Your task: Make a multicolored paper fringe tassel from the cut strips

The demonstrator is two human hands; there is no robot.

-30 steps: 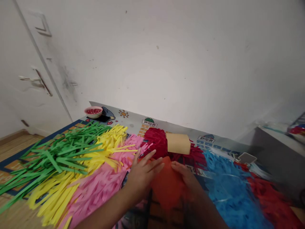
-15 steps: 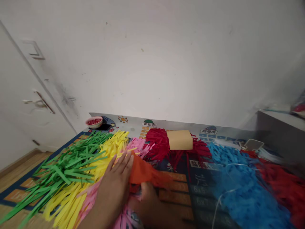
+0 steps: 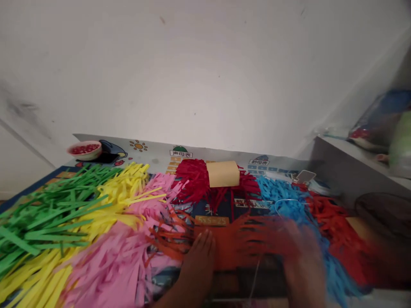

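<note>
A sheet of orange fringed paper [image 3: 223,248] lies spread sideways in front of me, solid in the middle with cut strips at both ends. My left hand [image 3: 199,254] rests flat on its solid part, fingers stretched out. At the sheet's right end is my right hand [image 3: 303,252], smeared by motion, so its fingers cannot be made out. Pink paper strips [image 3: 112,261] lie just left of the orange sheet, and its left strips overlap them. Blue paper strips [image 3: 289,201] pass behind my right hand.
Green strips [image 3: 54,205] and yellow strips [image 3: 118,192] cover the left side. Behind are dark red strips [image 3: 192,179] under a tan paper block [image 3: 224,174]. Red strips [image 3: 337,226] lie by a grey cabinet [image 3: 356,175]. A bowl [image 3: 85,152] of red pieces stands back left.
The orange paper, bunched under my hands before, is now spread out sideways. My right hand has moved far to the right, away from my left. The view has turned right.
</note>
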